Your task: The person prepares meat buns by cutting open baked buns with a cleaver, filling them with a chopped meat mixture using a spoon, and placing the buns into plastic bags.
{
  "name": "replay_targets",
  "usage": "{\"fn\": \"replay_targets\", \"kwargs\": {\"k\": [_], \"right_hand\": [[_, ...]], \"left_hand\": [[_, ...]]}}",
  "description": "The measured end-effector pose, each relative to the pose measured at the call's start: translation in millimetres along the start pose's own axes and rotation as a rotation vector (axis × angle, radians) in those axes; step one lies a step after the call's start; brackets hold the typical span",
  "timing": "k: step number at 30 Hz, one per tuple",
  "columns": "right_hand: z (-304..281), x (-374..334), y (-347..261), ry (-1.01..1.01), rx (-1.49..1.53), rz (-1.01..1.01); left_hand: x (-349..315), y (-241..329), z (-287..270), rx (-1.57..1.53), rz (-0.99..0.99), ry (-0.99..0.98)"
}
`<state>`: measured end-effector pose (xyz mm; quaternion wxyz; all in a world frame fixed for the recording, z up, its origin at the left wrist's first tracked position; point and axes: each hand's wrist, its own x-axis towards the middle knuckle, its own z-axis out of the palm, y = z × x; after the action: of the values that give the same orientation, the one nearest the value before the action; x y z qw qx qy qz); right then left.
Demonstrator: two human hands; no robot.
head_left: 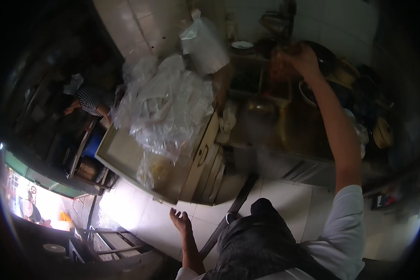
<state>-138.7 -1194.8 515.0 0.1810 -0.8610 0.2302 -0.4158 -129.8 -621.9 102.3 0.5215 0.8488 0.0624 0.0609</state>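
Note:
My right hand (301, 58) reaches far out over the dark counter, its fingers bent together and blurred. Reddish stuff (282, 70) shows at the fingertips, but I cannot make out its kind. Just below and left of that hand sits a rectangular divided container (279, 101), with green bits (245, 80) in its left compartment. A rounded metal bowl or pot (261, 111) lies nearer to me, partly lost in haze. My left hand (182, 224) hangs above the floor near the pale table's corner, palm up, fingers apart and holding nothing.
Clear plastic bags (168, 102) cover much of the pale table (126, 144) to the left. A white bag (203, 44) stands behind them. Beyond the table is another person in a striped top (92, 99). Round pans and baskets (344, 72) crowd the counter's right side.

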Motion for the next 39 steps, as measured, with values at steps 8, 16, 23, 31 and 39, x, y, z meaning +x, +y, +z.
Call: {"fn": "replay_targets", "kwargs": {"k": [8,16,23,31,39], "right_hand": [[160,270,136,0.132,-0.09,-0.004],[314,349,200,0.113,-0.227,0.088],[383,368,229,-0.158,-0.202,0.323],[369,347,236,-0.493,-0.502,0.14],[223,132,31,-0.02,0.542,-0.104]], "left_hand": [[45,0,73,-0.064,-0.098,0.317],[42,-19,71,0.074,-0.347,0.611],[38,3,81,-0.175,-0.412,0.626],[13,-19,71,-0.34,-0.375,0.644],[-6,19,53,0.12,-0.286,0.181]]}}
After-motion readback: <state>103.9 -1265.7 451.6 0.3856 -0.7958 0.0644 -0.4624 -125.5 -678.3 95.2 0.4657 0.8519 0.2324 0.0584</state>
